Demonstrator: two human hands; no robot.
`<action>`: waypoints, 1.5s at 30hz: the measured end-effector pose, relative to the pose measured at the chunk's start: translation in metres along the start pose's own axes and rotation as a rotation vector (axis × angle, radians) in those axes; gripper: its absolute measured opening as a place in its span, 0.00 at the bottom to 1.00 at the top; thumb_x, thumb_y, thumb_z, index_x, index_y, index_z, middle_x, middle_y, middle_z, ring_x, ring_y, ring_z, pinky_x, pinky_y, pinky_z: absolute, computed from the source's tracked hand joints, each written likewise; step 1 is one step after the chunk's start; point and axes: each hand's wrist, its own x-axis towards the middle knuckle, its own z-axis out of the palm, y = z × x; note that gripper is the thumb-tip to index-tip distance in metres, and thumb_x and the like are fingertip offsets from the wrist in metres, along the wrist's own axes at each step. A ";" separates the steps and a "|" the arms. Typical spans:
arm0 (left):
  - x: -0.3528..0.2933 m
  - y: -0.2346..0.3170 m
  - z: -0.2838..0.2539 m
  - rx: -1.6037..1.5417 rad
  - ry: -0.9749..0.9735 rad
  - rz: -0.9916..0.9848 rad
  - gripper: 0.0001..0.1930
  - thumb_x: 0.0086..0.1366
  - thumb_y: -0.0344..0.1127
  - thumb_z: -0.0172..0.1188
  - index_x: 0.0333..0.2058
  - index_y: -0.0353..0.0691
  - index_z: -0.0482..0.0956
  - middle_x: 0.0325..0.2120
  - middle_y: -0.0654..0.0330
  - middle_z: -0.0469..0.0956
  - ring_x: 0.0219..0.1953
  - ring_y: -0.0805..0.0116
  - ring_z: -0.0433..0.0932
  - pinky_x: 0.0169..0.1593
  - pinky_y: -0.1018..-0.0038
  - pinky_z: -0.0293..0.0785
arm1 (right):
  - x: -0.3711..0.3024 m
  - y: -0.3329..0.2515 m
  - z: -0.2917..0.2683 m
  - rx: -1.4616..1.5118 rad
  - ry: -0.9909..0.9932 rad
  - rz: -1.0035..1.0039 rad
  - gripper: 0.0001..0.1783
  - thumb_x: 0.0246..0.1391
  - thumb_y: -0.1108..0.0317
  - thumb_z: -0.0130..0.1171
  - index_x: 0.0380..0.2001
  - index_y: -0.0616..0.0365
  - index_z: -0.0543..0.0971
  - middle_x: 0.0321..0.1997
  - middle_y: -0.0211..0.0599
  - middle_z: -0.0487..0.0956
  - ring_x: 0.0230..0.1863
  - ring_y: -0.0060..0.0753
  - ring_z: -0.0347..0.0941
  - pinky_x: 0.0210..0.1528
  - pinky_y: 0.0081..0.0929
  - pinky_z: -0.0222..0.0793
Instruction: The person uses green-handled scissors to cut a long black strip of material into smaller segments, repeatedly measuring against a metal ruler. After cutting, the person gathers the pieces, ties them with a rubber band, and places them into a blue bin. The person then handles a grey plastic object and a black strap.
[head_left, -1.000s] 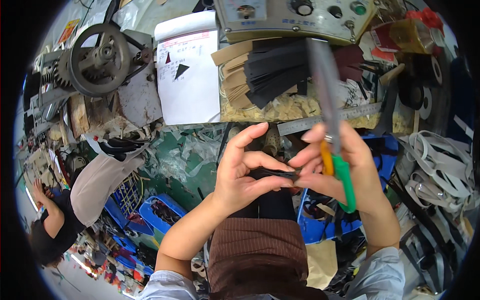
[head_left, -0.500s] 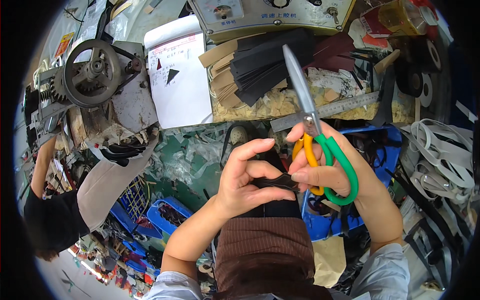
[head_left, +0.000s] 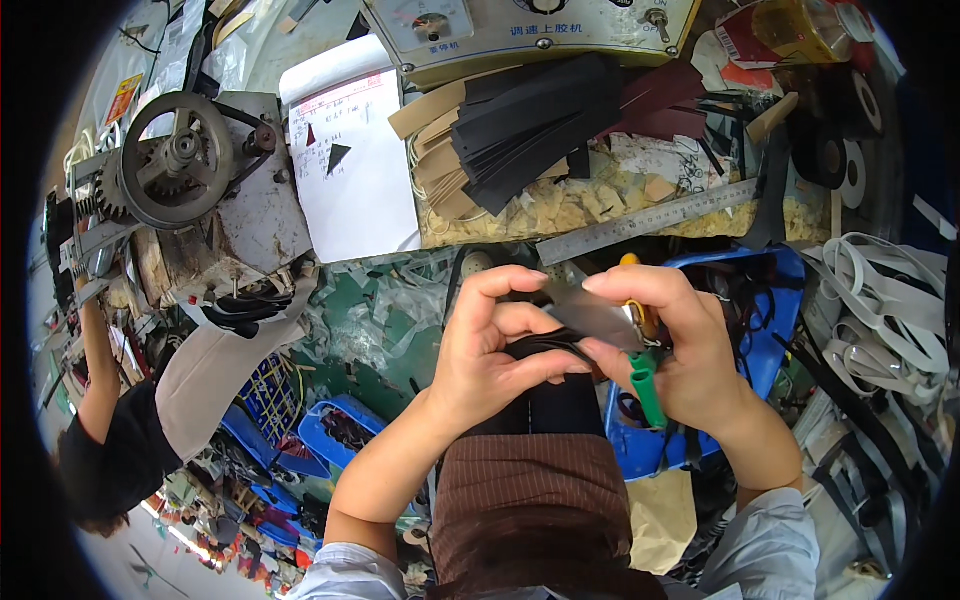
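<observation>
Head view: the left hand (head_left: 480,362) has its thumb and fingers closed on a small stack of black strips (head_left: 545,344), whose long axis runs roughly left to right, the free end pointing toward the right hand (head_left: 692,345). That hand is wrapped around scissors (head_left: 598,322); their green handle (head_left: 646,390) hangs below the palm, and the blurred blades point left, just above the strips and toward the left fingertips. Whether the blades touch the strips, or stand parted, I cannot tell. The strips lie left of the scissors, with their held part nearer the left hand and their free end close to the right thumb. Beneath the hands is a brown striped apron (head_left: 530,490), with a blue bin (head_left: 640,455) under the right wrist. Farther out, beyond both hands, lie a steel ruler (head_left: 650,220) and a fanned pile of black pieces (head_left: 535,130).
</observation>
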 end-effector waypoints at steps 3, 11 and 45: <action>0.001 -0.002 0.006 0.033 0.071 -0.001 0.30 0.54 0.19 0.66 0.49 0.37 0.56 0.30 0.54 0.78 0.30 0.72 0.80 0.32 0.81 0.77 | -0.005 0.006 0.010 0.046 0.105 0.041 0.31 0.37 0.74 0.71 0.49 0.57 0.72 0.38 0.39 0.77 0.34 0.31 0.77 0.35 0.24 0.73; -0.005 -0.019 0.006 0.143 0.112 0.110 0.27 0.52 0.26 0.69 0.44 0.36 0.59 0.28 0.57 0.80 0.32 0.72 0.81 0.34 0.81 0.75 | -0.002 0.003 0.008 0.468 0.049 0.530 0.32 0.44 0.80 0.66 0.54 0.57 0.66 0.32 0.28 0.75 0.32 0.16 0.70 0.38 0.16 0.67; -0.003 0.025 -0.010 0.003 -0.012 -0.459 0.05 0.60 0.27 0.62 0.32 0.32 0.80 0.26 0.58 0.82 0.20 0.78 0.76 0.24 0.83 0.72 | -0.028 -0.012 -0.036 0.162 -0.209 0.414 0.43 0.44 0.60 0.70 0.60 0.60 0.60 0.44 0.43 0.74 0.41 0.30 0.73 0.45 0.26 0.68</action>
